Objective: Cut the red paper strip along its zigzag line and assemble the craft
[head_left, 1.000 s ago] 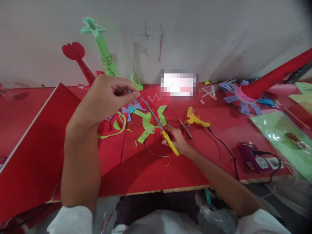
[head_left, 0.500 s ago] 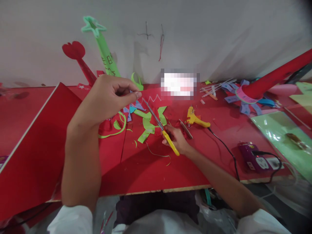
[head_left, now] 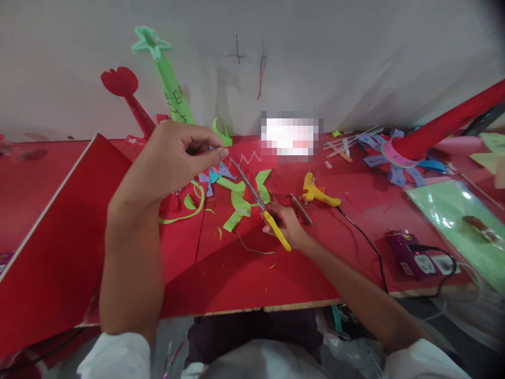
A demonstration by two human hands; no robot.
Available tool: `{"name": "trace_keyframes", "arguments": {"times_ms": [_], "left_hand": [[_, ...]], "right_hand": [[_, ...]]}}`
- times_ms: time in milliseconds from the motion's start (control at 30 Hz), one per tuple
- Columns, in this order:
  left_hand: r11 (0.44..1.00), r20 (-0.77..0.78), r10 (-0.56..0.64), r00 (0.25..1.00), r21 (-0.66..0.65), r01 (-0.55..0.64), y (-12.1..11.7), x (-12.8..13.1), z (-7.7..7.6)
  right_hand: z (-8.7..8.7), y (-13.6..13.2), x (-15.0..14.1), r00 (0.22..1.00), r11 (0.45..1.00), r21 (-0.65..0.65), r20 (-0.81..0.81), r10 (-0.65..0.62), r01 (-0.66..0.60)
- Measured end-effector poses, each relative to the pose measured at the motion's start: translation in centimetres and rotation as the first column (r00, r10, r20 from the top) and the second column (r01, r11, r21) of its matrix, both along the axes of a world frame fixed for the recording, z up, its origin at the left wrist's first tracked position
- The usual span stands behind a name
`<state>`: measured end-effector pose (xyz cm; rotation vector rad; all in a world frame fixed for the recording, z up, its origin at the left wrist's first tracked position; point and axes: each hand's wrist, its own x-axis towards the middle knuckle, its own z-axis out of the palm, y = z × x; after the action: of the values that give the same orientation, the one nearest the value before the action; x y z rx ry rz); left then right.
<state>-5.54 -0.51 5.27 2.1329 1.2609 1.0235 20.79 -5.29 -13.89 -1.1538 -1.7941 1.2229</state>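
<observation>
Pinched between the thumb and fingers of my left hand [head_left: 185, 155] is a strip of red paper [head_left: 248, 150] with a pale zigzag line drawn along it. My right hand [head_left: 286, 223] grips a pair of scissors [head_left: 258, 200] with yellow handles. The blades point up and left, their tips at the zigzag near my left thumb; whether they are cutting into the paper I cannot tell. Below the blades lies a bright green paper cutout [head_left: 239, 205] with several arms. Thin green scraps and a curled green strip [head_left: 193, 213] lie around it.
A yellow glue gun [head_left: 319, 192] with a black cord lies to the right, near a purple power strip [head_left: 412, 255]. Red board [head_left: 67, 237] leans at left. A green paper tube [head_left: 171, 89] and a red cone [head_left: 453, 121] stand toward the wall.
Almost nothing differs. The scissors and my right hand have shifted very slightly, while my left hand stays in place with the red paper.
</observation>
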Motion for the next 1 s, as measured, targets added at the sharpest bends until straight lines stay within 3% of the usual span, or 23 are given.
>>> {"name": "trace_keyframes", "arguments": {"times_ms": [1000], "left_hand": [[0.999,-0.013,0.029,1.000,-0.030,-0.029,-0.17,0.07,0.19]], "right_hand": [[0.34,0.61,0.38,0.995,0.997,0.050,0.079,-0.068,0.065]]}}
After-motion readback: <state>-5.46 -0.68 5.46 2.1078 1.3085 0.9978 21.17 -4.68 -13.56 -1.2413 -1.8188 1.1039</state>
